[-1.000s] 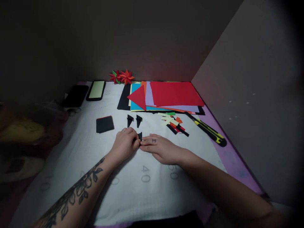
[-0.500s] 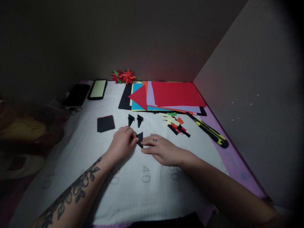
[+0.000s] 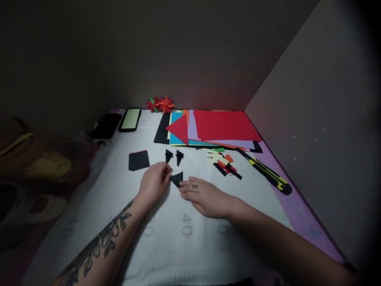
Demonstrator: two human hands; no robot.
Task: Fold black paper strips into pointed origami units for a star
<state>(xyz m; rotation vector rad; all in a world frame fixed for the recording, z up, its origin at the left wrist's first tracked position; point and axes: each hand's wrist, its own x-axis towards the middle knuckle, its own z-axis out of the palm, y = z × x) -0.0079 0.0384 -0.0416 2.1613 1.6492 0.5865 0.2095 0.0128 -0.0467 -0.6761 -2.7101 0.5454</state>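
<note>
A small folded black paper triangle (image 3: 177, 179) lies flat on the white cloth between my hands. My left hand (image 3: 155, 180) is closed, its thumb and curled fingers pinching at the triangle's left corner. My right hand (image 3: 205, 195) has its fingers stretched out, their tips touching the triangle's lower right edge. Just beyond stand two folded black paper pieces (image 3: 168, 156), side by side. A stack of black paper squares (image 3: 138, 160), with a red edge showing, sits left of them.
Coloured paper sheets (image 3: 226, 126) lie at the back, near two folded paper stars (image 3: 166, 104). Paper scraps (image 3: 222, 161) and a yellow-black utility knife (image 3: 269, 174) are at the right. A phone (image 3: 130, 120) lies back left. Walls rise behind and at right.
The whole view has shifted, so everything appears slightly lower and further right. My left fingers have drawn back a little to the left, showing more of the black triangle.
</note>
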